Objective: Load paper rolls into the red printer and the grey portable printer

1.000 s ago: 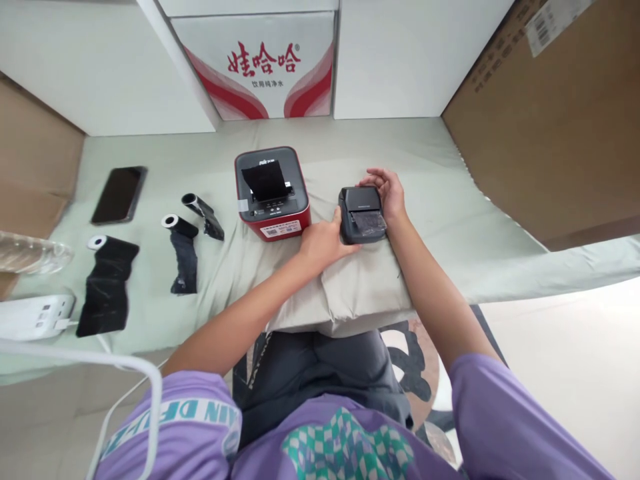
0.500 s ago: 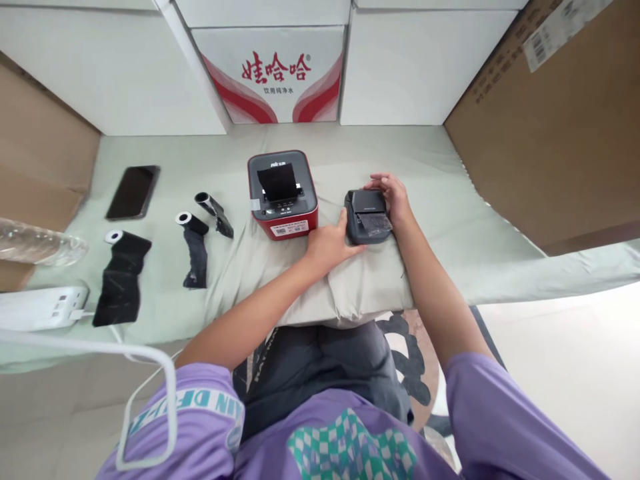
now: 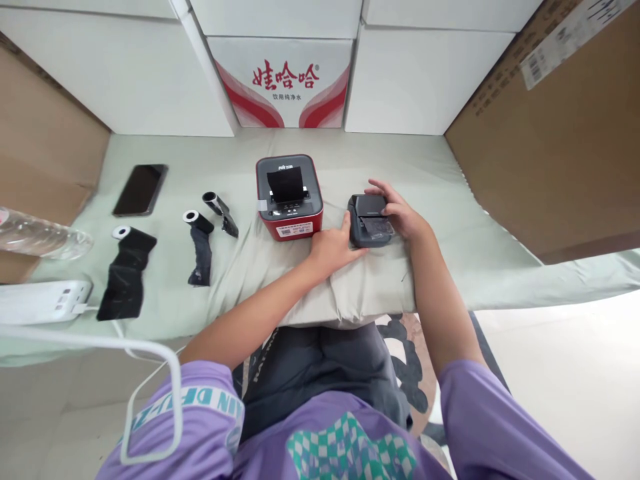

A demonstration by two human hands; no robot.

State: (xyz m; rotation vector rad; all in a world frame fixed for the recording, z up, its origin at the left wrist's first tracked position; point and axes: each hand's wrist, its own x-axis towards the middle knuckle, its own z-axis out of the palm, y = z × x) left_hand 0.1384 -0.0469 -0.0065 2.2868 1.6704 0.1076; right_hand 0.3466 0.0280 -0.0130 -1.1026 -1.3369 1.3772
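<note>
A small dark grey plastic portable printer (image 3: 370, 220) sits on the pale green cloth-covered table (image 3: 450, 227), near the front edge, just right of a boxy red-and-grey desktop label printer (image 3: 289, 196). The left hand (image 3: 333, 245) rests against its left side, fingers loosely curled, thumb raised along the casing. The right hand (image 3: 400, 212) cups its far right corner, fingers spread over the top. Further left lie three black ribbon rolls (image 3: 200, 240), a black phone (image 3: 141, 190) and a white power strip (image 3: 43, 301).
</note>
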